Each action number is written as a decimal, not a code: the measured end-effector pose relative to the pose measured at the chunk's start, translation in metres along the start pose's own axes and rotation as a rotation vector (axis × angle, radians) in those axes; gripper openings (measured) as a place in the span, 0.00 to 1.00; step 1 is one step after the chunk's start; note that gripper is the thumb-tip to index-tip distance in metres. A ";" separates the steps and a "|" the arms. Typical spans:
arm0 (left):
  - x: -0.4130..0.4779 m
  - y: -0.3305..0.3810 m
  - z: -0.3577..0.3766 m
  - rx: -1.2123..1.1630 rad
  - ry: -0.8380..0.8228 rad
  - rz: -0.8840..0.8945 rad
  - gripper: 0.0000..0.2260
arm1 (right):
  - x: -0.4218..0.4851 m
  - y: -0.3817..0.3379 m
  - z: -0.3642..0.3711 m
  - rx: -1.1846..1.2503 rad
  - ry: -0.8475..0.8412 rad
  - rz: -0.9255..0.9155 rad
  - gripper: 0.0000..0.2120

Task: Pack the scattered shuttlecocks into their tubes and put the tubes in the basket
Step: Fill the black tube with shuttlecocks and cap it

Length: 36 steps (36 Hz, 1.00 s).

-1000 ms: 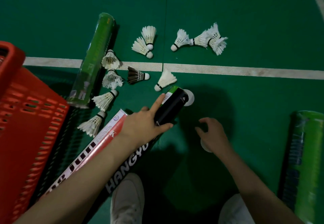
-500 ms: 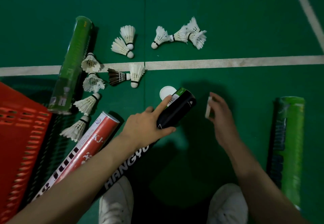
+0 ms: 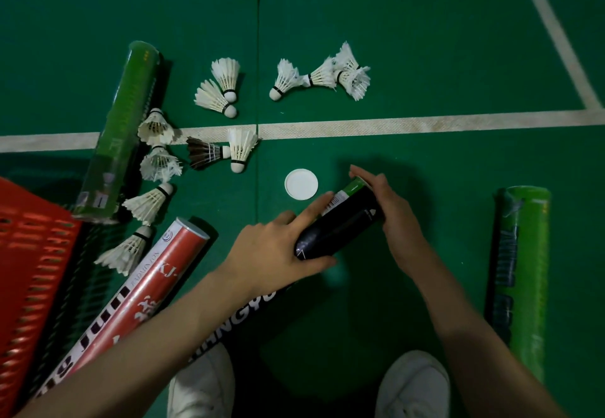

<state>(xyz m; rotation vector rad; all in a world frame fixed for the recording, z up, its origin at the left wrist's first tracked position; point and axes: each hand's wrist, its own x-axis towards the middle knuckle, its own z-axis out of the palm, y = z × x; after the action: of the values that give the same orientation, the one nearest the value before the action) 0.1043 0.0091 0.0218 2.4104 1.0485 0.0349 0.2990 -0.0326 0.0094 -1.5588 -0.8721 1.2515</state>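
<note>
Black tube [image 3: 340, 224] lies low-centre on the floor [image 3: 425, 41], long axis running from near-left up to far-right, green-banded mouth at the far end. My left hand [image 3: 278, 254] is clamped round its middle; my right hand [image 3: 389, 211] is cupped over the mouth end, can't tell if it holds a cap. White lid [image 3: 301, 184] lies just beside the mouth, left of it. Loose shuttlecocks [image 3: 240, 152] sit beyond, toward the white line [image 3: 393, 124]; left hand is nearer them. Red tube [image 3: 147, 290] left, red basket [image 3: 29, 270] at the left edge. Packing barely begun, I'd judge.
</note>
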 end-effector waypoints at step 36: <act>-0.010 -0.020 -0.002 0.051 0.009 -0.138 0.39 | 0.021 -0.011 0.046 -0.191 0.193 0.034 0.14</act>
<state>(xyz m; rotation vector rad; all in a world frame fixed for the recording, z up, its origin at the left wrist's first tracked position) 0.0834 0.0150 0.0160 2.3786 1.2307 -0.0281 0.2590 0.0009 0.0103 -1.8195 -0.8629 1.0449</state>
